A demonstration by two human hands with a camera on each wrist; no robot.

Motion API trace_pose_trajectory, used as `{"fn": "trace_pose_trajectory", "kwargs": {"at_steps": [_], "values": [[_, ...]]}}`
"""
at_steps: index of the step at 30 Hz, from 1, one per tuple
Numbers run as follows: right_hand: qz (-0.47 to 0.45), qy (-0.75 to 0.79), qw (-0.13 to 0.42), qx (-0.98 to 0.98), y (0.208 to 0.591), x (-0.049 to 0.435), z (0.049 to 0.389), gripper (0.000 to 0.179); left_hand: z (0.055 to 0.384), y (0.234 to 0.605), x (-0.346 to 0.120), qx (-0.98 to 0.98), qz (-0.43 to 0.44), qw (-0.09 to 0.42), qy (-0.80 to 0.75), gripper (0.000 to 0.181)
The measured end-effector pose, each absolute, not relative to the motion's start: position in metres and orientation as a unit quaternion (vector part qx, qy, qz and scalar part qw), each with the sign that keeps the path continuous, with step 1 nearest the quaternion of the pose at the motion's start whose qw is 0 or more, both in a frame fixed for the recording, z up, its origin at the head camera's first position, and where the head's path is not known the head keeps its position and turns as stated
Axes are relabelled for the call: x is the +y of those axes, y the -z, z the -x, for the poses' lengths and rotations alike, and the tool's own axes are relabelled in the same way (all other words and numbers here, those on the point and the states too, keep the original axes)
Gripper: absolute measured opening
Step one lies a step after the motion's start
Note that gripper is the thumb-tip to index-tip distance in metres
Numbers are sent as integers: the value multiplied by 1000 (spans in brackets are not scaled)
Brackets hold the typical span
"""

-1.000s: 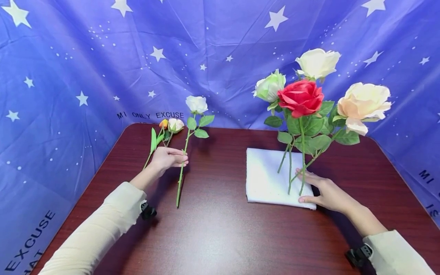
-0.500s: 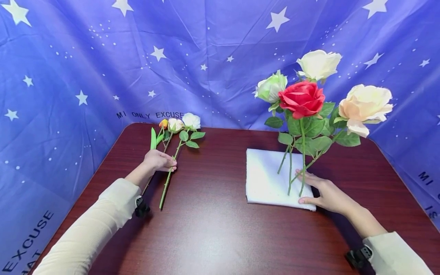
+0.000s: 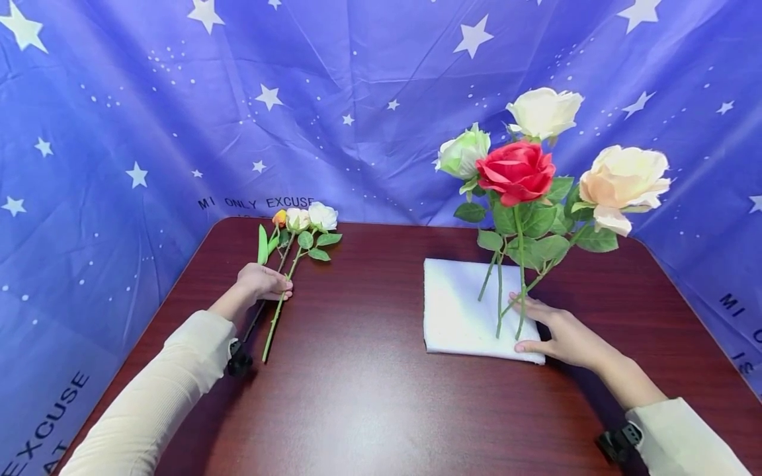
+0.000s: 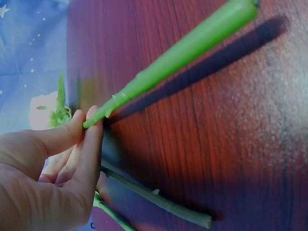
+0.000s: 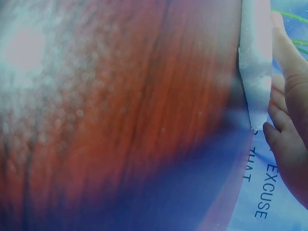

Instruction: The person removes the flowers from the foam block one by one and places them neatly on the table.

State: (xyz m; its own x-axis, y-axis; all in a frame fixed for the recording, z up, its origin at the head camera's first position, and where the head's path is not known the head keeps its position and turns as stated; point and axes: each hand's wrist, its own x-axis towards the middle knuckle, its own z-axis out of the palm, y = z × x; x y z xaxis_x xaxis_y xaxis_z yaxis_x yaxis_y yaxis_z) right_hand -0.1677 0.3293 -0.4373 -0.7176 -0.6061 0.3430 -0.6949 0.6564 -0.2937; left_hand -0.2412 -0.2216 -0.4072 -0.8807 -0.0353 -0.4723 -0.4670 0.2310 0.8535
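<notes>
Pinching a white rose [image 3: 323, 217] at eight o'clock, my left hand [image 3: 260, 281] risks snagging close-lying stems [image 4: 163, 200]; outspread right hand [image 3: 562, 334] touches foam [image 3: 455, 311] at four.

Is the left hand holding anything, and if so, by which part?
The left hand pinches the small white rose by its green stem, roughly midway along.

From where I stand, the tabletop [image 3: 369, 396] looks like glossy grained wood, the slab [image 3: 458, 311] matt foam, the held stem [image 4: 183, 53] smooth plastic, the curtain [image 3: 369, 59] creased cloth.
</notes>
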Motion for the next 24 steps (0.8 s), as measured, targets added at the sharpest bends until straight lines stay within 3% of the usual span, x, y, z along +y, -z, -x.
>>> {"fn": "trace_pose_trajectory", "kwargs": {"at_steps": [8, 17, 24], "values": [[-363, -209, 113, -901, 438, 329, 168, 75, 240, 409, -221, 762, 155, 175, -604, 16], [-359, -205, 110, -904, 437, 329, 168, 75, 235, 406, -211, 815, 155, 115, -546, 20], [-364, -205, 115, -901, 438, 330, 167, 76, 234, 409, -213, 810, 175, 92, -552, 9]]}}
